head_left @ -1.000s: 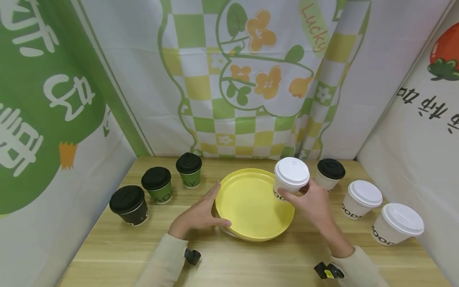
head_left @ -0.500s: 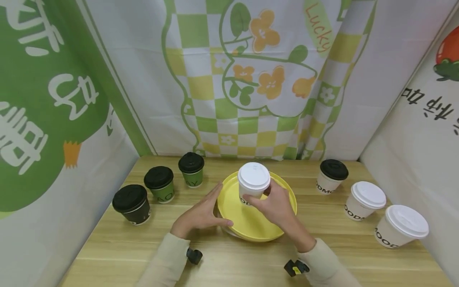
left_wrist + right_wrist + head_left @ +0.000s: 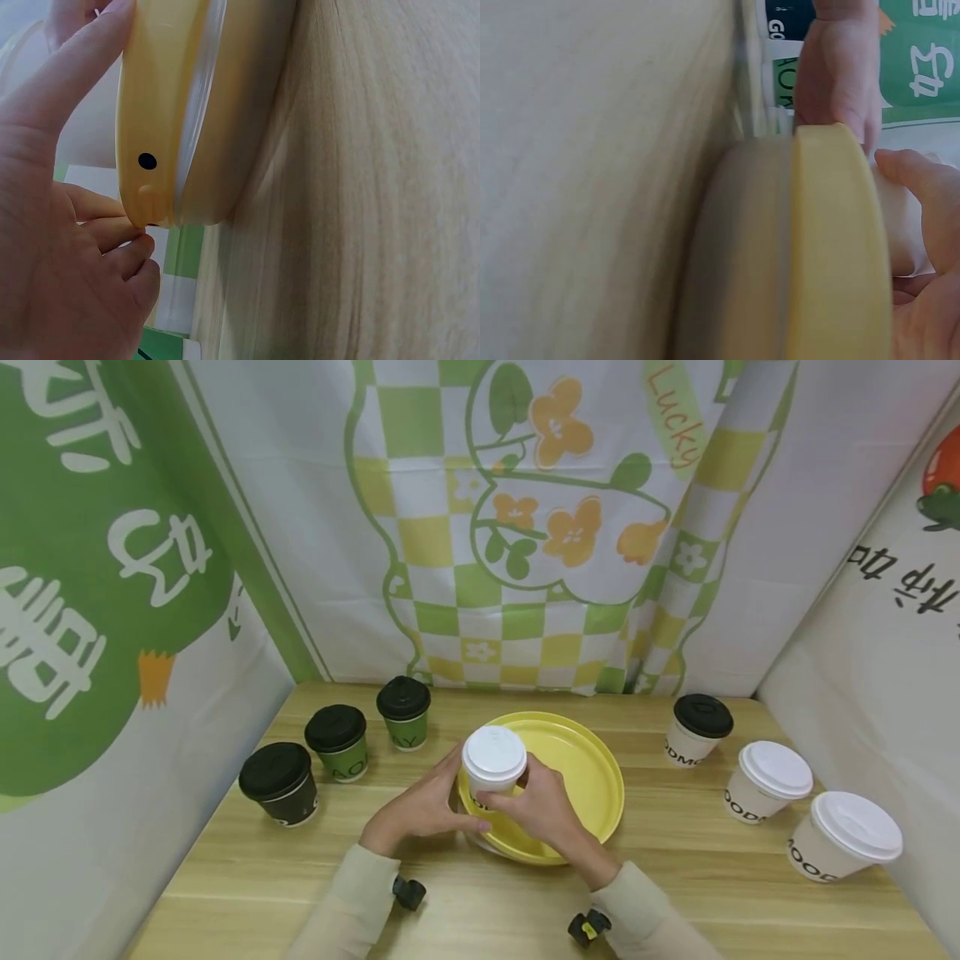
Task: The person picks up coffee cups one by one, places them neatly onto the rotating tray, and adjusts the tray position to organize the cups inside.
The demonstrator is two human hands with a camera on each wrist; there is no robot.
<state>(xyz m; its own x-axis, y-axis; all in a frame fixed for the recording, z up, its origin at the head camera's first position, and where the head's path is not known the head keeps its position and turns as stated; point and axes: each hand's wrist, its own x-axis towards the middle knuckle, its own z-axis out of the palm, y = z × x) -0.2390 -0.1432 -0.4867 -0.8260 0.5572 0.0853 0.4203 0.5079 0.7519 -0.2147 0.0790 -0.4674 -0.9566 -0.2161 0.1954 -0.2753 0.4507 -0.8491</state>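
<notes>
Right hand (image 3: 542, 810) grips white-lidded cup (image 3: 492, 766) over yellow plate (image 3: 588, 772); left hand (image 3: 420, 806) touches its rim.

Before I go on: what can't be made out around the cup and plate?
- White-lidded cup: its base is hidden by the right hand in the head view, so contact with the yellow plate is unclear.
- Its lettering is covered by fingers.
- Both wrist views are blurred and show only the plate rim.

The person wears a long-sleeved top in a pale cream colour, the soft fabric reaching down to both wrists. The left sleeve (image 3: 352, 902) ends in a snug cuff, and just beside it sits a small black camera mount (image 3: 408, 892) strapped under the wrist. The right sleeve (image 3: 645, 914) matches it, and its black mount (image 3: 587, 927) carries a small yellow mark. Both hands are bare, without rings or gloves.
</notes>
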